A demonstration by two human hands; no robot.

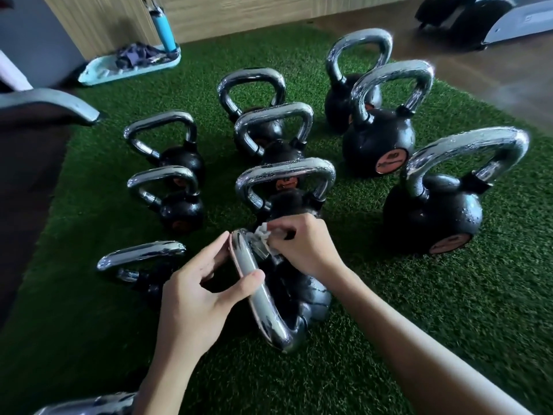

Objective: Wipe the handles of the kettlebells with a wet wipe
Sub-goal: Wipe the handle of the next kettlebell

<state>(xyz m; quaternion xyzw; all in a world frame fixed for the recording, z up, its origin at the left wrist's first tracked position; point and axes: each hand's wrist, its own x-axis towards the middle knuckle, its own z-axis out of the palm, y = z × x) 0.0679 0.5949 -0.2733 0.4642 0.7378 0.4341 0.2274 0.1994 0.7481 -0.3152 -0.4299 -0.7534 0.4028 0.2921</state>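
Several black kettlebells with chrome handles stand on green turf. The nearest kettlebell has its handle running toward me. My left hand pinches that handle between thumb and fingers near its top bend. My right hand grips a crumpled white wet wipe and presses it against the far leg of the same handle. Beads of water show on the handles of the kettlebell behind it and the big one at right.
A light-blue tray with a dark cloth and a blue bottle stands at the back left by a wooden wall. Grey machine parts sit at far left and top right. Bare turf lies to the right.
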